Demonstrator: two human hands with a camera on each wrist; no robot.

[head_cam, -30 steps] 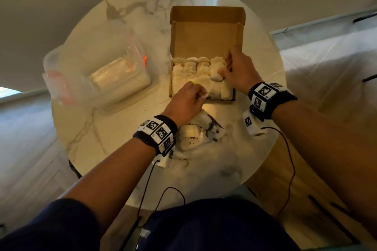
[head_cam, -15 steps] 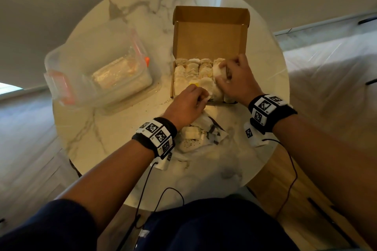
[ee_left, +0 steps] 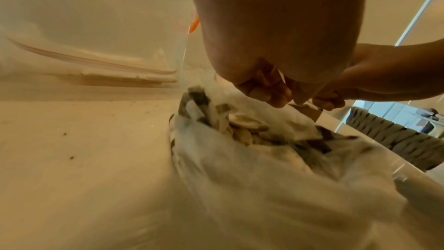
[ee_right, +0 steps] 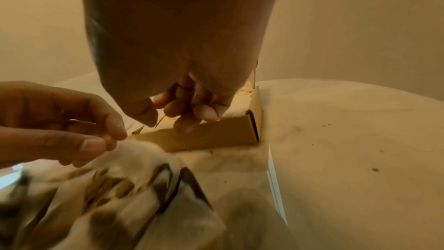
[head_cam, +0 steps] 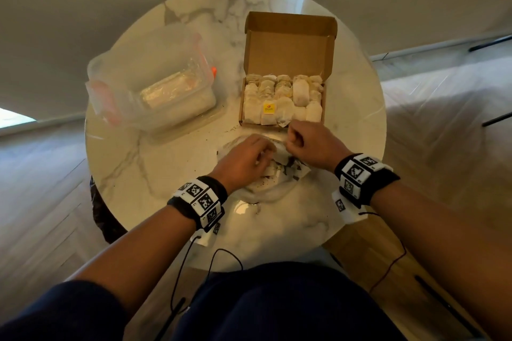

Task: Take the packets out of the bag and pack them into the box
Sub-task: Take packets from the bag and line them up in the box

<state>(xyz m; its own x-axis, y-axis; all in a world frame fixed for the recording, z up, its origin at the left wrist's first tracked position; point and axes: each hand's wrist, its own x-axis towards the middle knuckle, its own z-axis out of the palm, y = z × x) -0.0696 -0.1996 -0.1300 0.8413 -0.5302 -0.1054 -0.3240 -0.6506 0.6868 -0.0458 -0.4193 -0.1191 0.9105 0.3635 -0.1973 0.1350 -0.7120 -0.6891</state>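
Note:
The open cardboard box (head_cam: 288, 47) stands at the far middle of the table, its tray filled with rows of pale packets (head_cam: 279, 102), one showing a yellow tag. Just in front of it lies the crumpled white bag (head_cam: 288, 174) with dark print. In the left wrist view more packets (ee_left: 242, 124) show inside the bag (ee_left: 240, 159). My left hand (head_cam: 263, 155) pinches the bag's mouth at its left side, fingers curled (ee_left: 276, 98). My right hand (head_cam: 293, 141) is curled at the mouth's right side and seems to pinch the thin film edge (ee_right: 173, 119).
A clear plastic tub (head_cam: 155, 91) with orange clips sits at the table's left. The round marble table (head_cam: 166, 180) carries scattered dark crumbs. The box's front wall (ee_right: 216, 134) stands right behind my right fingers. Wrist cables hang off the near edge.
Both hands have pulled back from the box's packets toward me and now sit at the bag's mouth. The packets in the box lie uncovered.

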